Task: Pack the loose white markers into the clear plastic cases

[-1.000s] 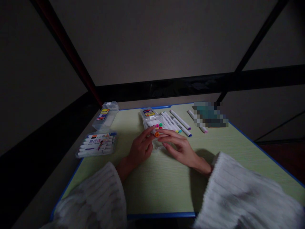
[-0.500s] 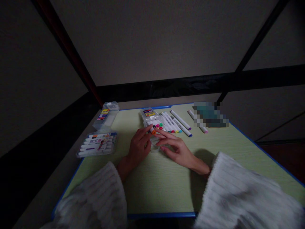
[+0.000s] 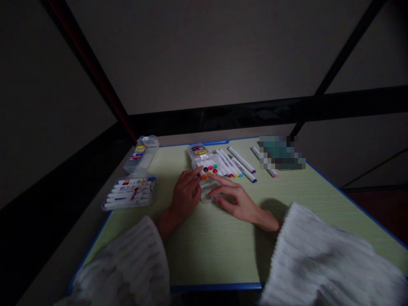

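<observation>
An orange-ended white marker point(image 3: 203, 173) lies at the fingertips of my left hand point(image 3: 185, 193), whose fingers are closed on it; the thumb's contact is partly hidden. It sits over the clear plastic marker case point(image 3: 206, 197) in the middle of the table. My right hand point(image 3: 237, 199) has its fingers apart, the index fingertip near or touching the orange end and the others above the case's near part. Inside the case are markers with black, pink, green, red and yellow ends point(image 3: 213, 169). A coloured label point(image 3: 199, 150) shows on its far part.
Several loose white markers point(image 3: 241, 160) lie right of the case. A pink-ended marker point(image 3: 265, 162) rests beside a blurred teal item point(image 3: 283, 155). On the left are an open clear case point(image 3: 142, 156) and a full marker pack point(image 3: 130, 193). Blue edging point(image 3: 216, 287) borders the table.
The orange-ended marker and my left fingertips have shifted slightly to the left. My right index finger is straighter, and more of the black marker end shows.
</observation>
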{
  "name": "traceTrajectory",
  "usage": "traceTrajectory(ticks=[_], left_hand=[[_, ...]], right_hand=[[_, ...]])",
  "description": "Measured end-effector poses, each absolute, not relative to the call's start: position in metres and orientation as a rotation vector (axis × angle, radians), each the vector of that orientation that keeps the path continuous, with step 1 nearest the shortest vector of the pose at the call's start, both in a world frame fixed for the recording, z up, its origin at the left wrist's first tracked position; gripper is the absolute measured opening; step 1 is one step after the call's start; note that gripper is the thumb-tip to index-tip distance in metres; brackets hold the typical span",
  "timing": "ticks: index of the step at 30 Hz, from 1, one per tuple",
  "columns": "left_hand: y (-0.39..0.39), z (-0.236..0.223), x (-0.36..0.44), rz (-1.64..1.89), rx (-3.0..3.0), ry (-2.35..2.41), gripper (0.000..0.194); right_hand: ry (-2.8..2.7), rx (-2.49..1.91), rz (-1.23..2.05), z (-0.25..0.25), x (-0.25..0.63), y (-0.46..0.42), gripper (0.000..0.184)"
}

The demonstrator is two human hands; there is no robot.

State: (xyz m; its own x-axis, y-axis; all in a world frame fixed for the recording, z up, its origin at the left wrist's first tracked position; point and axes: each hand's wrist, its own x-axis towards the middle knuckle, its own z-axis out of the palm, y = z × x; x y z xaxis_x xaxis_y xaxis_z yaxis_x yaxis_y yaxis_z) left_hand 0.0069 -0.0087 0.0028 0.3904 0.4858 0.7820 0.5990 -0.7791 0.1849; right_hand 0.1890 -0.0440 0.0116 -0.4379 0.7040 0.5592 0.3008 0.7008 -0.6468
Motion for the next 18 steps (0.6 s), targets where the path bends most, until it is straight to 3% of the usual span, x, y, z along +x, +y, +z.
traceTrajectory(ticks=[18], left_hand=[[-0.0078, 0.0037, 0.0068, -1.263, -2.49, -1.098, 0.022]], right_hand=[[-2.171, -0.798, 0.578, 0.0091, 0.1873, -0.0428, 0.028]])
